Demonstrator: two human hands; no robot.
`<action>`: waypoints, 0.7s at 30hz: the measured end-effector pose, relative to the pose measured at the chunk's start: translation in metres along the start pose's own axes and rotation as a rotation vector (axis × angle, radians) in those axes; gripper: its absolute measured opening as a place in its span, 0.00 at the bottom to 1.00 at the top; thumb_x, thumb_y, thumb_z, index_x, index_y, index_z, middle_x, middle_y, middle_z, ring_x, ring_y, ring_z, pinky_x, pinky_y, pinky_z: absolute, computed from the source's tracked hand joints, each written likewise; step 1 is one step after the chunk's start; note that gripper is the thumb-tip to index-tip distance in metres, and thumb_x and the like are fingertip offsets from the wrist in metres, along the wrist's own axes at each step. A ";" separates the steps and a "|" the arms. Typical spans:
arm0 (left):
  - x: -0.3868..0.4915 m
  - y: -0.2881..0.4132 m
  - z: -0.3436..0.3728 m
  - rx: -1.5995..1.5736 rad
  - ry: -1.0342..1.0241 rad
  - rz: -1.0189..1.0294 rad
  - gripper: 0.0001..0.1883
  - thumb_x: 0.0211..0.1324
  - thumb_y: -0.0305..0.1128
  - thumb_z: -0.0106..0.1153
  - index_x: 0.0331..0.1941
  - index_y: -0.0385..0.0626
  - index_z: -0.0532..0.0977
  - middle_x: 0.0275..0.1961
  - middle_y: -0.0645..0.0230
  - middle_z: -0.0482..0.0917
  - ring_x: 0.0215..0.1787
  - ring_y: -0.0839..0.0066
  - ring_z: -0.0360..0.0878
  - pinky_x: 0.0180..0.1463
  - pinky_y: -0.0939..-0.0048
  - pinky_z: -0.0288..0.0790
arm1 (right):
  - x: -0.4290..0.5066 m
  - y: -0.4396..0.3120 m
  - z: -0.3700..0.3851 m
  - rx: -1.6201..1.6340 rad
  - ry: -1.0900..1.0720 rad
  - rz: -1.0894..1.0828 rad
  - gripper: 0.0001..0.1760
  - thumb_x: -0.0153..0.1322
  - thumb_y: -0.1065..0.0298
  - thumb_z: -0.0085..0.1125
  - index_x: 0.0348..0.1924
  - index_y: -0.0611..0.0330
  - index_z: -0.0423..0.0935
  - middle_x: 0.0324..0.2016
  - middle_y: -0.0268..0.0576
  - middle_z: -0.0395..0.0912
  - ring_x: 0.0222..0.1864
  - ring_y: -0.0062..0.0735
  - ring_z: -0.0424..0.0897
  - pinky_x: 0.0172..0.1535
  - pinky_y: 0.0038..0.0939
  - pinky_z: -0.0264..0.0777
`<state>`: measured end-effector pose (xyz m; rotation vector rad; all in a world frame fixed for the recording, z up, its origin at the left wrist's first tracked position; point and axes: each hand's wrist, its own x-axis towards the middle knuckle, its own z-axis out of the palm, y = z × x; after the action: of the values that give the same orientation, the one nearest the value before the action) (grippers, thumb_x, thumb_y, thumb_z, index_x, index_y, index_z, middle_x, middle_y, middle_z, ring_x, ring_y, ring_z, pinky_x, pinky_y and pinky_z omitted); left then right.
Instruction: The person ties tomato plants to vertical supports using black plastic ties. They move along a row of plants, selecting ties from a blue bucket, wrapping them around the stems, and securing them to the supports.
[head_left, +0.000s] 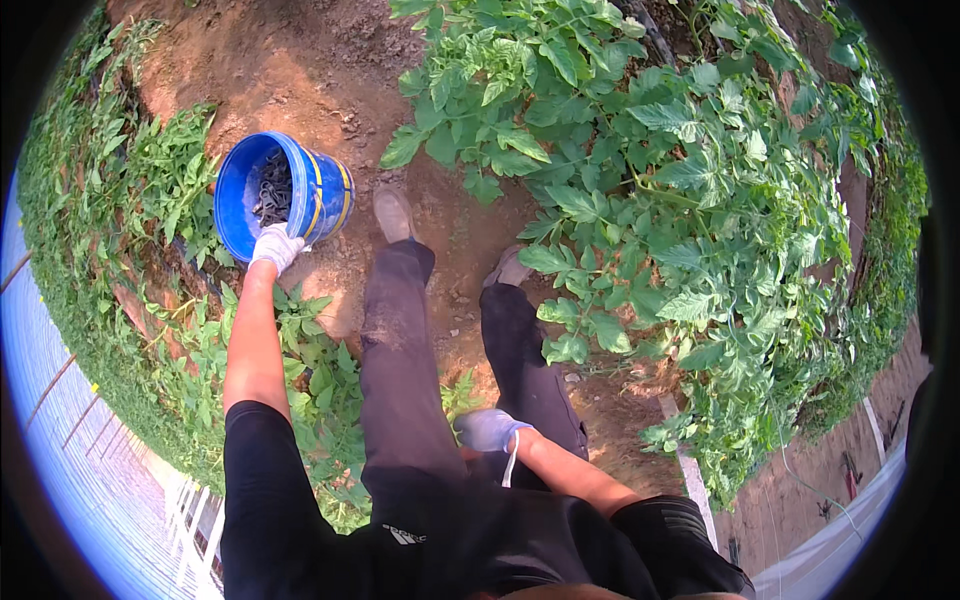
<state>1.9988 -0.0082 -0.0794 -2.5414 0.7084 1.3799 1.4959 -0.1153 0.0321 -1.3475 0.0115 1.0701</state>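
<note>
My left hand (278, 246), in a pale glove, grips the rim of a blue plastic bucket (328, 199) with yellow bands. The bucket is tilted, its mouth facing left, and inside lies a heap of small dark clips or similar pieces (275, 189). My right hand (487, 430), also gloved and slightly blurred, is low between my legs near my lap, fingers curled; whether it holds something cannot be told. A white strip hangs at its wrist. Just beyond that hand a small green plant (460, 394) shows between my legs.
Leafy tomato plants (660, 187) fill the right side, reaching over the soil path near my shoes (394, 214). More plants (176, 172) grow along the left, close to the bucket. A pale edging board (694, 480) and a thin line lie at lower right; plastic sheeting curves at far left.
</note>
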 end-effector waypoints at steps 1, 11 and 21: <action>0.020 -0.003 -0.016 0.012 0.029 -0.006 0.17 0.50 0.41 0.63 0.42 0.46 0.84 0.39 0.51 0.85 0.42 0.52 0.84 0.48 0.58 0.74 | 0.004 -0.006 -0.004 0.081 0.031 0.045 0.18 0.67 0.51 0.58 0.41 0.55 0.83 0.34 0.55 0.84 0.38 0.57 0.83 0.42 0.49 0.76; 0.218 -0.017 -0.119 0.374 0.112 0.061 0.17 0.54 0.39 0.59 0.48 0.49 0.81 0.41 0.49 0.84 0.45 0.48 0.81 0.51 0.53 0.74 | 0.117 -0.099 -0.053 0.385 -0.209 0.104 0.26 0.57 0.46 0.71 0.39 0.58 0.86 0.34 0.53 0.85 0.38 0.51 0.84 0.41 0.44 0.78; 0.240 -0.071 -0.108 0.458 -0.080 0.101 0.18 0.54 0.40 0.63 0.48 0.49 0.80 0.42 0.49 0.83 0.46 0.49 0.81 0.50 0.54 0.74 | 0.235 -0.018 -0.125 0.406 -0.075 0.133 0.29 0.63 0.40 0.61 0.39 0.58 0.86 0.37 0.54 0.85 0.42 0.49 0.84 0.46 0.42 0.75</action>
<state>2.2246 -0.0635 -0.2224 -2.1085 1.0153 1.1734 1.7069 -0.0669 -0.1247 -0.9499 0.2533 1.1573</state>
